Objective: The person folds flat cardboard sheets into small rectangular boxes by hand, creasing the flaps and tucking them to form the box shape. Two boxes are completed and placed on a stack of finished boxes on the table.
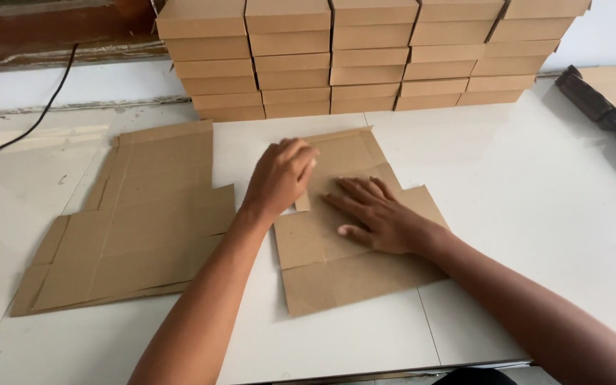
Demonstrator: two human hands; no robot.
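Note:
A flat brown cardboard box blank [336,274] lies on the white table [522,185] in front of me. My right hand [376,214] presses flat on its middle, fingers spread and pointing left. My left hand [279,175] curls over a side flap at the blank's upper left, folding it up and inward. To the left rests a stack of unfolded cardboard blanks [137,221], untouched.
Rows of assembled brown cardboard boxes [365,57] are stacked several high along the back of the table. A black cable [33,121] runs across the far left. A dark wooden piece [604,114] and more cardboard lie at the right edge.

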